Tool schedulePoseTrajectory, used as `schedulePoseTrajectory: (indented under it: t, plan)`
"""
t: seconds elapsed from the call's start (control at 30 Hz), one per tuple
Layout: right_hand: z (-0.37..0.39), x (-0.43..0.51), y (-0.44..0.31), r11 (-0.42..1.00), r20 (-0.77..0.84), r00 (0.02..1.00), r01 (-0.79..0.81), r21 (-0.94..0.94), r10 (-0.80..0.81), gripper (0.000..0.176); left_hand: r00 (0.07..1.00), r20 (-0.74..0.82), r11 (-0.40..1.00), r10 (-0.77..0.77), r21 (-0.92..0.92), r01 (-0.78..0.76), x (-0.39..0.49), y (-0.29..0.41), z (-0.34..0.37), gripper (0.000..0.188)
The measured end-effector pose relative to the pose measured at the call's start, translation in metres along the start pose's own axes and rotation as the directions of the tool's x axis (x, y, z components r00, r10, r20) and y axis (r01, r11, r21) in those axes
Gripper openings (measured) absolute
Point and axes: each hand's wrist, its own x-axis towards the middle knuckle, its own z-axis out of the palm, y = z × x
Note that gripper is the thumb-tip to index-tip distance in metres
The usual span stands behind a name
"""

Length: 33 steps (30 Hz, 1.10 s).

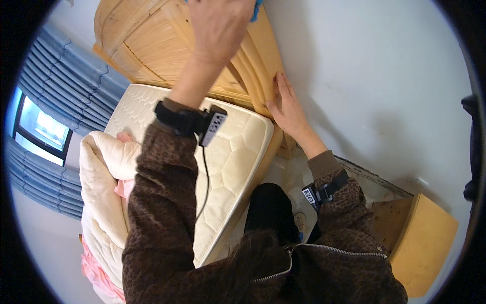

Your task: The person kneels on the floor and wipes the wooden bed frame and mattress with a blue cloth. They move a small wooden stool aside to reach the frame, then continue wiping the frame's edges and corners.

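My left hand (222, 28) is at the top of the view, over the face of a pine bed headboard (152, 41). A blue cloth (257, 10) shows at its edges, under the palm; the fingertips are cut off by the frame. My right hand (288, 110) lies against the side edge of the headboard, fingers spread, thumb lower on the moulded rim. Below the headboard is a cream quilted mattress (235, 163) in the wooden bed frame, partly behind my left forearm. Both wrists carry black straps with small printed tags.
A cream quilt (100, 190) and pink bedding (93, 266) are bunched on the bed's left. Blue curtains (76, 83) hang beside a window (41, 125). A pale wall (372, 76) rises at right, with a wooden cabinet (429, 243) at lower right. A thin cable hangs from my left wrist.
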Motion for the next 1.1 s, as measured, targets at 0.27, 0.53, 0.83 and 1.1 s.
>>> schedulePoseTrajectory:
  t: [0.27, 0.53, 0.83, 1.1]
  plan:
    - [-0.002, 0.008, -0.006, 0.999, 0.018, 1.000, 0.010, 0.051, -0.011, 0.068, 0.971, 0.166, 0.887, -0.171, -0.403, 0.225, -0.116, 0.094, 0.024, 0.046]
    - [-0.006, 0.009, -0.025, 0.969, -0.025, 0.969, 0.246, -0.029, -0.247, 0.073, 0.927, 0.111, 0.843, -0.357, -0.388, 0.371, -0.106, 0.024, 0.027, 0.056]
    - [-0.008, 0.014, -0.036, 0.962, -0.038, 0.967, 0.246, -0.119, -0.252, 0.081, 0.748, 0.069, 0.474, -0.660, -0.735, 0.486, -0.049, -0.045, 0.038, 0.037]
    - [-0.006, 0.016, -0.033, 0.964, -0.059, 0.963, 0.258, -0.059, -0.261, 0.087, 0.572, 0.183, 0.308, -0.799, -0.692, 0.652, -0.121, 0.061, 0.042, 0.046]
